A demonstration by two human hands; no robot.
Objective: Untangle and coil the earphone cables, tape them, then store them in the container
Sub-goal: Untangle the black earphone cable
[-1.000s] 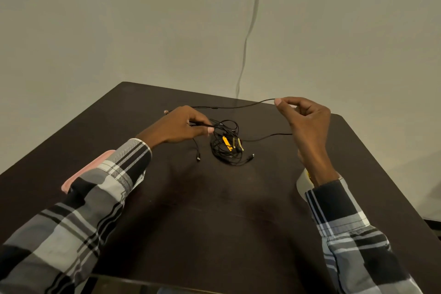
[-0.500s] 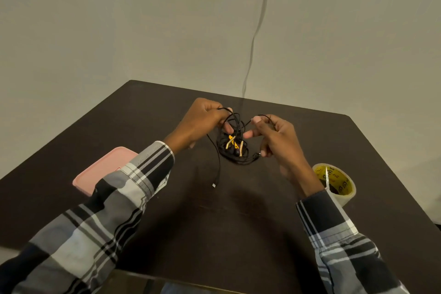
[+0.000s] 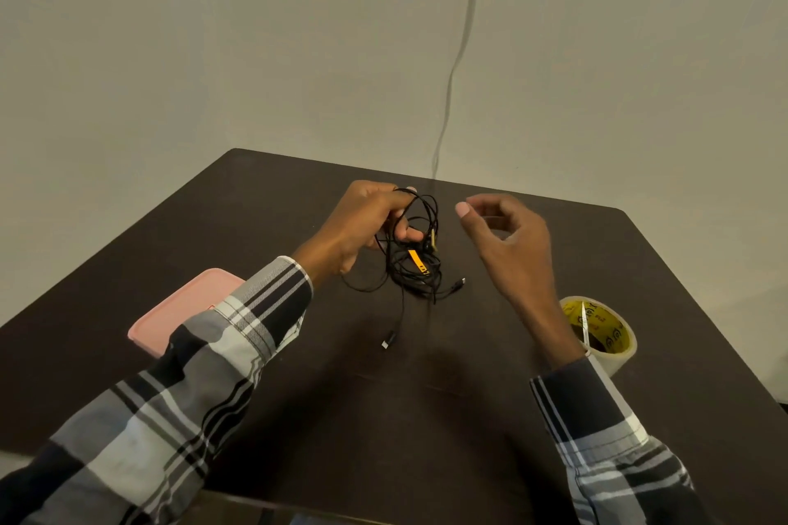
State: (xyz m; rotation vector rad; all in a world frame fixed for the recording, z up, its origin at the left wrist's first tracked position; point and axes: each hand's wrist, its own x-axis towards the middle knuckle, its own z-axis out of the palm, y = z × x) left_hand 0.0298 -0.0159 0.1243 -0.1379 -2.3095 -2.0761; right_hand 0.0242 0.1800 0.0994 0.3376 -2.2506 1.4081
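Plain beige wall (image 3: 213, 55) behind, thin grey cord (image 3: 458, 55) running down it to the far edge of a dark brown tabletop (image 3: 426, 418).

Head view only:

- Left hand (image 3: 362, 226) is raised over the tabletop centre, fingers (image 3: 409, 234) curled round the upper loops of the black earphone cables (image 3: 411, 269). Firm grip; strands pass over the fingertips and loop above the hand.
- Cables are a tangled bundle, top part held in the left hand, lower part hanging to or resting on the tabletop, can't tell which. Orange tag (image 3: 417, 261) sits in the middle of the tangle, a gold-coloured piece (image 3: 433, 238) just above it.
- One strand drops straight toward the person and ends in a plug (image 3: 389, 340), near the tabletop. Second plug (image 3: 459, 283) sticks out on the right side of the bundle.
- Right hand (image 3: 507, 243) is just beside the bundle, not touching it. Fingers loosely bent, thumb and forefinger apart, holding nothing.
- Tape roll (image 3: 614, 337), clear with yellow printed core, lies flat on the tabletop by the right wrist, partly hidden by the forearm.
- Pink container (image 3: 187, 307) on the tabletop at left, near edge covered by the left plaid sleeve (image 3: 170, 418). Well apart from the cables.
- Right sleeve (image 3: 609, 452) same plaid.
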